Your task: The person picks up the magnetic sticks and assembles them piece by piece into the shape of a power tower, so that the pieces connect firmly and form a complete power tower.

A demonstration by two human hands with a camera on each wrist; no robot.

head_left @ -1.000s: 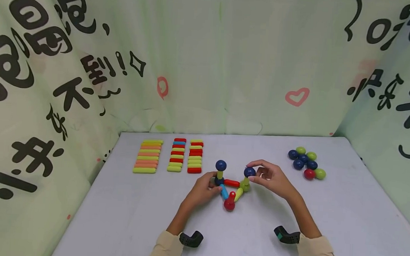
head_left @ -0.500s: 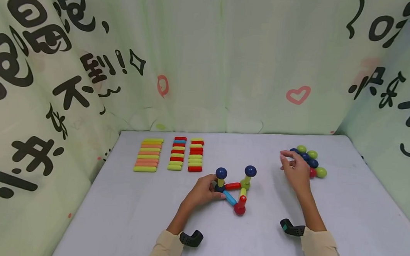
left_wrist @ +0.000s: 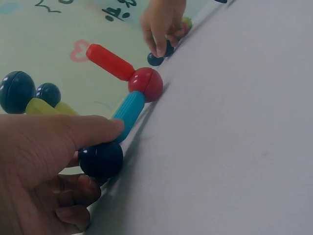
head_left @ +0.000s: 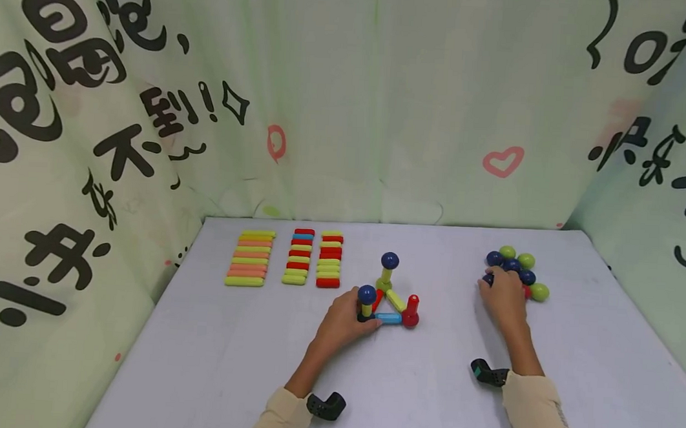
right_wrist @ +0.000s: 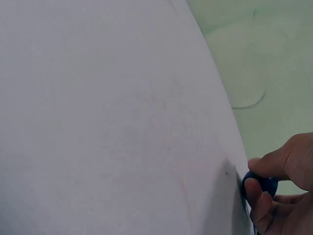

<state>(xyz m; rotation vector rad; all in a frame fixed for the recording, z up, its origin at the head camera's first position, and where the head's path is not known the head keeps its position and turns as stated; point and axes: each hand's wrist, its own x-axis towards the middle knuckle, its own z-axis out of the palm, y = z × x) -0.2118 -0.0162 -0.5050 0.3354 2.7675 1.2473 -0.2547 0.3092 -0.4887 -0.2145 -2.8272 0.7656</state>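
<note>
In the middle of the head view, a little below centre, a triangular ball-and-rod frame (head_left: 396,301) stands on the white table (head_left: 427,386). The left hand (head_left: 342,322) has its fingers curled round the dark blue corner ball (left_wrist: 101,160) at the frame's left, its thumb lying against the light blue rod (left_wrist: 131,115). That rod runs across to the red ball (head_left: 410,319), from which a short red rod (head_left: 413,302) stands up. At the far corner sits a green ball (head_left: 383,284); above it and above the dark blue corner, upright yellow-green rods carry a blue ball each, the far one (head_left: 390,260) and the near one (head_left: 367,295).

To the right of the frame's middle, the right hand (head_left: 506,299) pinches a loose blue ball (right_wrist: 268,185) between thumb and fingers, closed to the ball's width. In the right wrist view it appears at the lower right, partly behind the fingers, and I cannot tell whether it touches the table. Right beside that hand lies a cluster of blue, green and red balls (head_left: 526,260). Left of centre, three columns of coloured rods (head_left: 298,259) lie near the back edge, before a pale green curtain (head_left: 337,97).
</note>
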